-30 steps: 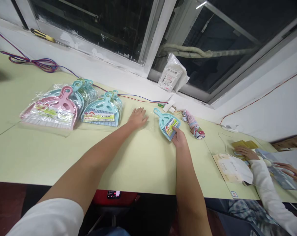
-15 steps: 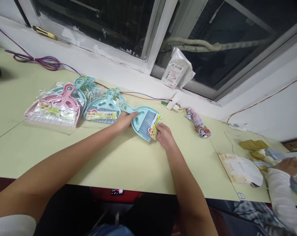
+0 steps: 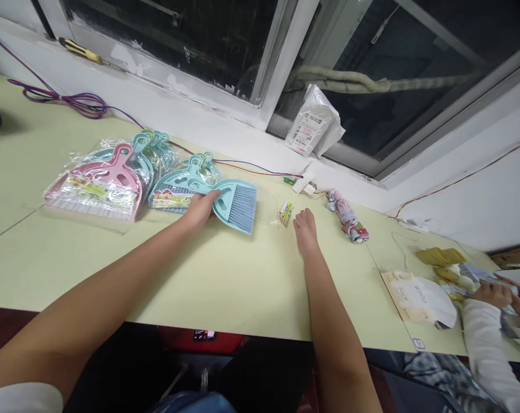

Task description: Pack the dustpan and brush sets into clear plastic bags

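Observation:
My left hand (image 3: 201, 210) grips a light-blue dustpan (image 3: 224, 202) near its handle, with a grey-blue brush (image 3: 243, 208) fitted in it. No label covers these bristles. A crumpled yellow-and-white label (image 3: 286, 213) is beside my right hand (image 3: 306, 225), apart from it. The right hand's fingers are loosely bent, with nothing visible in them. Behind my left hand lies another blue dustpan set (image 3: 174, 198), its label on. Farther left is a pink dustpan set (image 3: 109, 178) in clear plastic, overlapping more blue and green sets.
A rolled patterned cloth bundle (image 3: 346, 217) lies right of my hand. Wires (image 3: 251, 167) run along the wall behind. A white plastic packet (image 3: 311, 123) leans at the window, and a screwdriver (image 3: 81, 51) rests on the sill. A co-worker's hands (image 3: 496, 293) are at the far right.
The label has come off the brush and is out of my right hand, which has moved right. My left hand has shifted left with the dustpan, exposing the bristles.

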A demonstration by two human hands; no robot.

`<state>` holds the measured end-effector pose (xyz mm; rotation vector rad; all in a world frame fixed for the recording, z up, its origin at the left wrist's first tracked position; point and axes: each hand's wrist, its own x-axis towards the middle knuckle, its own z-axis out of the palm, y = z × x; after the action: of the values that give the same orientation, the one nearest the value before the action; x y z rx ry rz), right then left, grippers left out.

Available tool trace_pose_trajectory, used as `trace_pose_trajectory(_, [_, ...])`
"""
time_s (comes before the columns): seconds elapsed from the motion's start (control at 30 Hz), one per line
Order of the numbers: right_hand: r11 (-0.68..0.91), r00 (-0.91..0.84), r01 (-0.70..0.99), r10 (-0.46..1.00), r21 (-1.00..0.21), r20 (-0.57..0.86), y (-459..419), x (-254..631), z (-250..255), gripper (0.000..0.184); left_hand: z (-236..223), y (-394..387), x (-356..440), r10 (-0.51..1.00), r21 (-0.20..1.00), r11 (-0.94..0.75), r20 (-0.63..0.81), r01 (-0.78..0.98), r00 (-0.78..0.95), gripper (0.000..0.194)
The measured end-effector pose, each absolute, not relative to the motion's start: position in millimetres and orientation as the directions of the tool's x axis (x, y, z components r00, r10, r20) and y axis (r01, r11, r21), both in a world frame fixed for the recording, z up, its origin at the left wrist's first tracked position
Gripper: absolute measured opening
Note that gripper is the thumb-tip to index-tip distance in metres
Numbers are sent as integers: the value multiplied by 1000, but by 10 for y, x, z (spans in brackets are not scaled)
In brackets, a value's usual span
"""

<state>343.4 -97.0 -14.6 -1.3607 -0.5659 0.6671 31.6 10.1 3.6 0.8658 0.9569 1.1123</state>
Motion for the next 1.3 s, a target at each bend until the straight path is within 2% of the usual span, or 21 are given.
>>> trace_pose_trajectory(0.1, [-9,676,116,733,-993,72,-1020,3363,-135,46,57,70,314,969,925,222,-176,-309,171,30])
trace_pose_trajectory(0.17, [5,644,208,752,-978,141,-1052,3275,-100,39,76,41,316,968,932,220,-171,-290,185,29])
trace_pose_trajectory(0.33, [184,545,443,722,-877,427,-1200,2887,159,24,96,-49,345,958,951,216,-163,-221,236,31])
trace_pose_trajectory(0.43, [301,399,493,755,-816,520,-1330,2573,344,18,119,-146,369,949,974,155,-102,-162,298,33])
trace_pose_trajectory(0.5, [347,240,566,799,-748,552,-1391,2371,408,18,152,-233,391,927,982,92,-25,-163,374,36])
trace_pose_trajectory(0.63, [407,-35,714,834,-570,551,-1406,2082,378,24,215,-409,461,870,984,17,72,-176,489,34])
trace_pose_trajectory(0.77, [358,-45,797,839,-487,542,-1368,1997,308,30,237,-540,522,799,980,62,64,-188,598,31])
trace_pose_trajectory(0.97, [263,74,763,872,-591,483,-1386,2064,326,31,245,-628,516,708,975,160,-6,-152,706,59])
trace_pose_trajectory(1.13, [199,125,751,893,-630,432,-1382,2118,354,27,219,-630,503,635,966,203,-3,-163,772,49])
trace_pose_trajectory(1.3, [248,59,760,894,-600,443,-1393,2193,495,25,172,-612,550,701,931,302,-73,-203,709,38])
